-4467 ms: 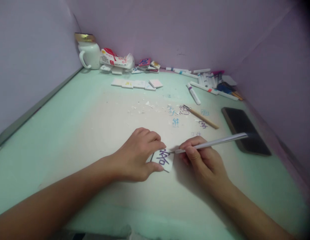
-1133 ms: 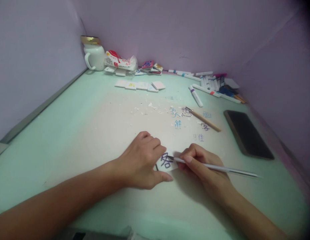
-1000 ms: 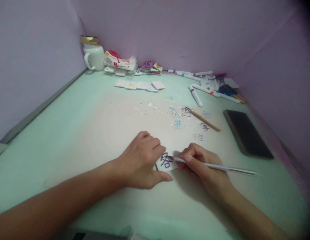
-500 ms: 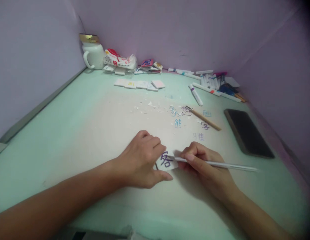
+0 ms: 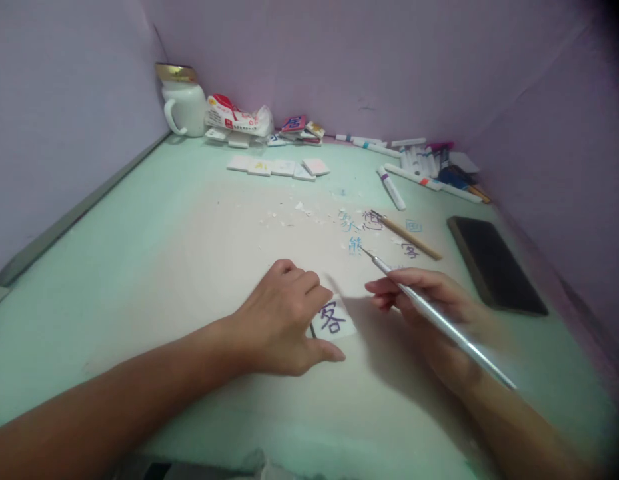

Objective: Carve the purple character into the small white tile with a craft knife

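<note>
On the white tile [image 5: 334, 318], the character 客 is written in purple. On the desk [image 5: 219, 413] itself one can read 熊 [image 5: 355, 246] and 画 [image 5: 414, 226] in blue, and also 想 [image 5: 372, 221] and a second 客 [image 5: 410, 250] in dark ink. At the back, the pink tile [image 5: 294, 123] carries 居 in blue, while the small print on the red-and-white package [image 5: 239, 119] is too blurred for reading.

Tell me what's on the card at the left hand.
The white card bears a purple character, 客. The left hand covers the card's upper-left part, so anything there is hidden.
</note>
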Tool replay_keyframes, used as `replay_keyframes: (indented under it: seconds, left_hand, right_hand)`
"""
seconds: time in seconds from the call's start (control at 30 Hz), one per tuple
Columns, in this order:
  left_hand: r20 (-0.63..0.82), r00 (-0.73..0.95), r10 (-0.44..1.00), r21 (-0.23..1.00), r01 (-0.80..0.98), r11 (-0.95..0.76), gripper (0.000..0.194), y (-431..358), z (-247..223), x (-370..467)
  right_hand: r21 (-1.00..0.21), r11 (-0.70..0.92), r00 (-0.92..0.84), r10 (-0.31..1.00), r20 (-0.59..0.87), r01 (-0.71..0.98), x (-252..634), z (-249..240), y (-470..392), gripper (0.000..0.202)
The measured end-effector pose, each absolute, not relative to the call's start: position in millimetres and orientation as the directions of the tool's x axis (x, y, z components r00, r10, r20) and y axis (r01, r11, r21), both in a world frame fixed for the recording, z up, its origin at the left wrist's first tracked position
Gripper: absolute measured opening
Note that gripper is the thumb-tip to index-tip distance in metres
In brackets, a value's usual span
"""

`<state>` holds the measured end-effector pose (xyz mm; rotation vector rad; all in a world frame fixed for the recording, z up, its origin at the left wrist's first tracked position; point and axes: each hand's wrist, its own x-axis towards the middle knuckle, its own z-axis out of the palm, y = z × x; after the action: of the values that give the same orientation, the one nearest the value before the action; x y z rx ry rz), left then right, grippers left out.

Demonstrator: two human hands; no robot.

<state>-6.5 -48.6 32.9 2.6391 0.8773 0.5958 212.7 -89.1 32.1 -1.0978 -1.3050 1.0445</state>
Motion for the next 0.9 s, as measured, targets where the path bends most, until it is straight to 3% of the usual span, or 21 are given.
replay_keyframes:
  seconds: [0.13, 0.3, 0.47, 0.53, 0.67, 0.9]
  left_hand:
    - [0.274, 0.73, 0.626, 0.406, 0.502, -0.764, 0.051, -48, 35, -6]
    - [0.266, 0.731, 0.629, 0.42, 0.499, -0.758, 0.049, -48, 35, -6]
    - [0.263, 0.704, 0.659, 0.407, 0.539, -0.738, 0.053, -53, 37, -6]
    - [0.268, 0.693, 0.669, 0.411, 0.546, -0.73, 0.057, -56, 38, -6]
    - [0.291, 0.663, 0.69, 0.459, 0.536, -0.709, 0.05, -61, 37, -4]
    - [0.272, 0.63, 0.728, 0.473, 0.571, -0.671, 0.044, -60, 37, -7]
  right_hand:
    - [-0.988, 0.132, -0.148, 0.979, 0.142, -0.075, 227, 38, -84, 0.026]
    - [-0.994, 0.044, -0.201, 0.977, 0.064, -0.103, 230, 52, -88, 0.016]
    - [-0.983, -0.01, -0.023, 1.0, -0.015, 0.185, 224, 51, -97, 0.013]
    - [-0.917, 0.057, -0.041, 0.998, 0.045, 0.394, 222, 53, -101, 0.01]
    - [-0.659, 0.188, -0.157, 0.982, 0.107, 0.728, 220, 62, -105, 0.012]
    - [-0.384, 0.365, -0.276, 0.923, 0.269, 0.848, 222, 69, -105, 0.016]
